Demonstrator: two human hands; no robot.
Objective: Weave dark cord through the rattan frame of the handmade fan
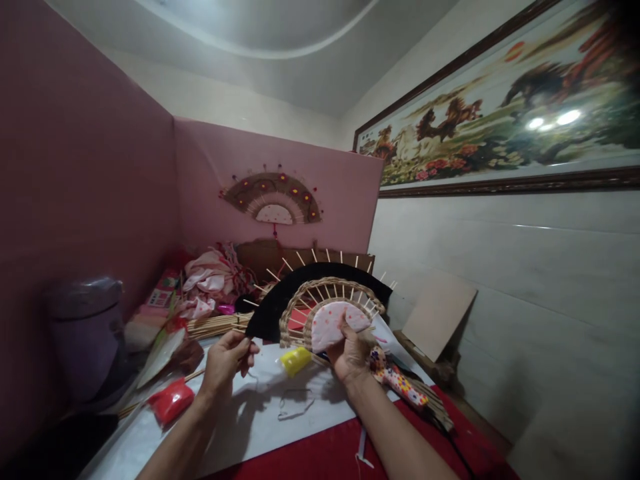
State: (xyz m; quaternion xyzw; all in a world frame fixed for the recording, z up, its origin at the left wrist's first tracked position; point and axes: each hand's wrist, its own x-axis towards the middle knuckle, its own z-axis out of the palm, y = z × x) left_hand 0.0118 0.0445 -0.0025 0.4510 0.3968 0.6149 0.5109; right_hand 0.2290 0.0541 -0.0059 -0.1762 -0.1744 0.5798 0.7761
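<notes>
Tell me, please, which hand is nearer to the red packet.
The left hand, just beyond and right of the red packet; the right hand grips the black-edged fan, farther right.

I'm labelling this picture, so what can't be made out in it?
- Fingers of the right hand: head view, mostly hidden behind the fan.
- The fan's back: head view, turned away from the camera.
- The framed picture's right end: head view, cut off by the right edge.
- Print on the packet: head view, too small and blurred.
</notes>
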